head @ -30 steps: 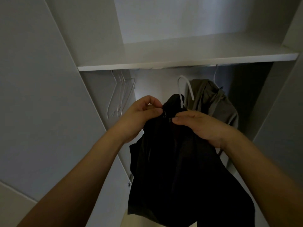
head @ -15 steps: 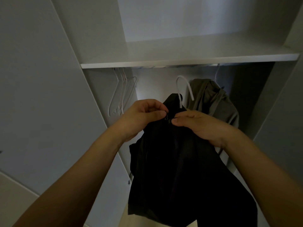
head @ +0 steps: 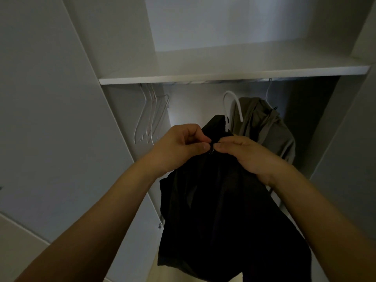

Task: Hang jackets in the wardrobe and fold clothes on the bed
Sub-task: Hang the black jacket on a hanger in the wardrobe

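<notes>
Black jacket (head: 219, 200), limp on white hanger (head: 232, 106)

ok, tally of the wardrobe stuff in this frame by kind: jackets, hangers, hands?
Jackets: 2, the black jacket in both hands and the olive jacket on the rail.
Hangers with a jacket: 2, the white hanger and the wire hanger.
Empty hangers: a bunch, about 3, too overlapped for an exact count.
Hands: 2, left hand, right hand.
Total: about 9.

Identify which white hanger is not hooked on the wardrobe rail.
The white plastic hanger inside the black jacket; the empty hangers and the olive jacket's hang from the rail.
</notes>
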A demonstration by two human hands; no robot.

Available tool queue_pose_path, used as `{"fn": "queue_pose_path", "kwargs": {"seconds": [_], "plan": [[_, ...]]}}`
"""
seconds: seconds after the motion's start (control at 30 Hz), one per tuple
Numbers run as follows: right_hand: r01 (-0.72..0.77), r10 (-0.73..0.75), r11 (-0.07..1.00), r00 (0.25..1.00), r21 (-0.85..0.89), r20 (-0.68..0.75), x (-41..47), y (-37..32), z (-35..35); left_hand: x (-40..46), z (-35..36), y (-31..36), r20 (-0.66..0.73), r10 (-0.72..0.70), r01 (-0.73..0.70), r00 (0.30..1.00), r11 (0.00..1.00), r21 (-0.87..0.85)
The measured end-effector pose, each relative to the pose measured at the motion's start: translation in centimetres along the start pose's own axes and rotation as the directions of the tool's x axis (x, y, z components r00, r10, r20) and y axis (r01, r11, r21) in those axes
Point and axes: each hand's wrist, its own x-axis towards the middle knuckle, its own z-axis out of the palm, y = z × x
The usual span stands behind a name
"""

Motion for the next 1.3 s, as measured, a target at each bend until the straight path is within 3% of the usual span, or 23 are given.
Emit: {"fn": "queue_pose_path", "kwargs": {"seconds": [0.17, 0.27, 0.4, 0.53, 0.63, 0.7, 0.87, 1.07, 1.2, 1.3], "plan": [[0.035, -0.036, 0.999, 0.997, 0.018, 0.067, -0.2, 0.2, 0.1, 0.0, -0.3, 0.2, -0.009, 0.036, -0.034, 0.999, 0.98, 0.197], [0.062, -0.061, 0.998, 0.995, -0.021, 0.077, 0.0, 0.0, 0.2, 0.0, -0.4, -0.1, -0.021, 0.034, -0.031, 0.999, 0.994, 0.103], [0.11, -0.113, 0.993, 0.992, -0.051, -0.053, 0.7, 0.5, 0.5, 0.0, 0.3, -0.7, -0.083, 0.027, -0.023, 0.996, 0.999, 0.045], [0.07, -0.07, 0.998, 0.995, -0.003, -0.071, 0.9, 1.0, 0.8, 0.1, 0.1, -0.9, -0.073, 0.089, -0.065, 0.993, 0.956, 0.286], [0.03, -0.024, 0.997, 0.997, 0.077, -0.077, 1.2, 0.3, 0.6, 0.0, 0.2, -1.3, -0.153, 0.304, -0.172, 0.94, 0.812, 0.557], [0.017, -0.006, 0.994, 0.995, 0.104, -0.104, 1.4, -0.3, 0.4, 0.0, 0.2, -1.7, -0.112, 0.404, -0.205, 0.908, 0.662, 0.721], [-0.008, 0.019, 0.993, 0.995, 0.117, -0.097, 1.8, -0.4, 0.5, 0.5, 0.2, -2.5, 0.042, 0.41, -0.206, 0.911, 0.365, 0.908], [-0.059, 0.075, 0.99, 0.989, 0.126, -0.129, 2.6, 0.0, 0.7, 1.3, 0.3, -3.4, 0.101, 0.337, -0.196, 0.936, 0.261, 0.945], [-0.05, 0.064, 0.997, 0.955, 0.056, -0.291, 3.8, 0.5, 1.3, 1.2, 1.5, -3.5, 0.207, 0.339, -0.249, 0.918, 0.084, 0.965], [-0.058, 0.101, 0.992, 0.899, 0.114, -0.427, 4.6, 0.7, 1.2, 0.8, 2.0, -3.7, 0.34, 0.344, -0.363, 0.876, 0.002, 0.932]]}}
